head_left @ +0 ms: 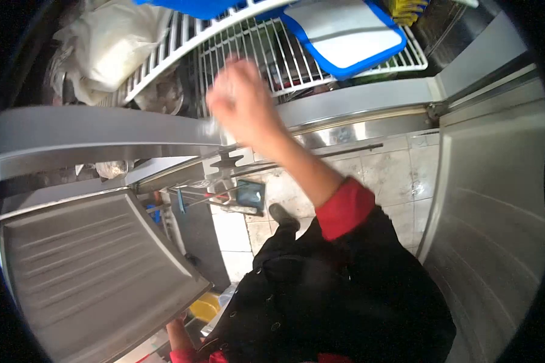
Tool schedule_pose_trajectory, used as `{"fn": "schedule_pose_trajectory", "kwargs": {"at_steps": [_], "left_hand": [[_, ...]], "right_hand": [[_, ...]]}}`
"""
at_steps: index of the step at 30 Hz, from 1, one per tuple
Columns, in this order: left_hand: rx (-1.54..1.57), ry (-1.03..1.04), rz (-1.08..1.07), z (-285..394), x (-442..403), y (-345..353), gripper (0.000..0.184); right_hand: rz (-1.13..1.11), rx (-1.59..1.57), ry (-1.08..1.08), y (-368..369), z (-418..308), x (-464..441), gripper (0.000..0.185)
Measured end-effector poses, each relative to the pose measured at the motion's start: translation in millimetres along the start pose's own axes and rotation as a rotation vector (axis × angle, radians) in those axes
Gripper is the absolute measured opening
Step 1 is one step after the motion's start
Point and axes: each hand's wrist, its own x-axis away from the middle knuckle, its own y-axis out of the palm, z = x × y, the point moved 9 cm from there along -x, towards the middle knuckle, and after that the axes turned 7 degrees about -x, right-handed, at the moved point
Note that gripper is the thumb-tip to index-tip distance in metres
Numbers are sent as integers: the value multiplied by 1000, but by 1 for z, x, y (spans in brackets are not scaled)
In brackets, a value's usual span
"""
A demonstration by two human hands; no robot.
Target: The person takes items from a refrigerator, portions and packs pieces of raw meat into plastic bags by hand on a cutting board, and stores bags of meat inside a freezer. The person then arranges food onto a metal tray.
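My right hand [242, 100] is raised in front of the white wire shelves of an open steel fridge. Motion blurs its fingers, which look partly curled, and I make out nothing in them. A blue-rimmed container with a white top [345, 33] rests on the wire rack [290, 60] to the right of this hand. Low at the left, my left hand [178, 333] is at the bottom edge of the open left fridge door [85, 254]. Its fingers are mostly hidden, so whether they grip the door does not show.
White plastic bags [112, 51] fill the upper left shelf. At right stands another open door [490, 199]. Below, a dustpan [250, 195] and several long handles lie near the tiled floor [387, 175]. A yellow container [204, 307] is behind the left door.
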Motion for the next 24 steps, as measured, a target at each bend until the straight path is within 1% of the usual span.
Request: {"fn": "schedule_pose_trajectory", "kwargs": {"at_steps": [1,2,3,4,5,6,9,13,15,16,17,18,19,21,22,23,24], "left_hand": [[18,11,16,-5,-2,-5,30],[32,23,27,-11,-5,-9,30],[53,35,40,-16,-9,-12,29],[70,46,48,-22,-13,-15,29],[86,58,55,-27,-17,-16,29],[104,68,60,-33,-22,-16,29],[156,88,63,-51,-30,-15,29],[221,89,68,-76,-46,-1,28],[235,88,63,-83,-54,4,28],[-102,160,64,-76,-57,7,28],[-446,235,61,-67,-61,13,27],[-794,319,51,-54,-69,22,27],[-799,343,34,-33,-73,34,27],[-427,390,-117,36,-55,71,28],[-435,421,-156,65,-51,86,28],[-444,394,-254,88,-49,106,28],[-455,372,-359,119,-38,133,27]], "right_hand": [[-19,206,-233,1,-17,-41,20],[-149,447,56,13,1,-79,28],[-291,723,130,29,22,-119,33],[26,828,-328,27,17,-131,38],[-123,387,-393,23,24,-165,41],[-104,443,-432,21,30,-183,41],[-115,771,-396,28,58,-190,41],[-237,1038,-375,31,85,-186,42],[-323,1188,-358,27,83,-196,42],[-326,1195,-361,30,61,-195,42],[-140,879,-563,23,-7,-188,43],[50,558,-744,1,-55,-175,45],[65,583,-748,-1,-42,-176,45],[134,642,-927,13,12,-174,40],[166,685,-1019,11,29,-176,39],[288,905,-848,6,-5,-137,27],[-21,477,9,-7,25,-121,34]]}}
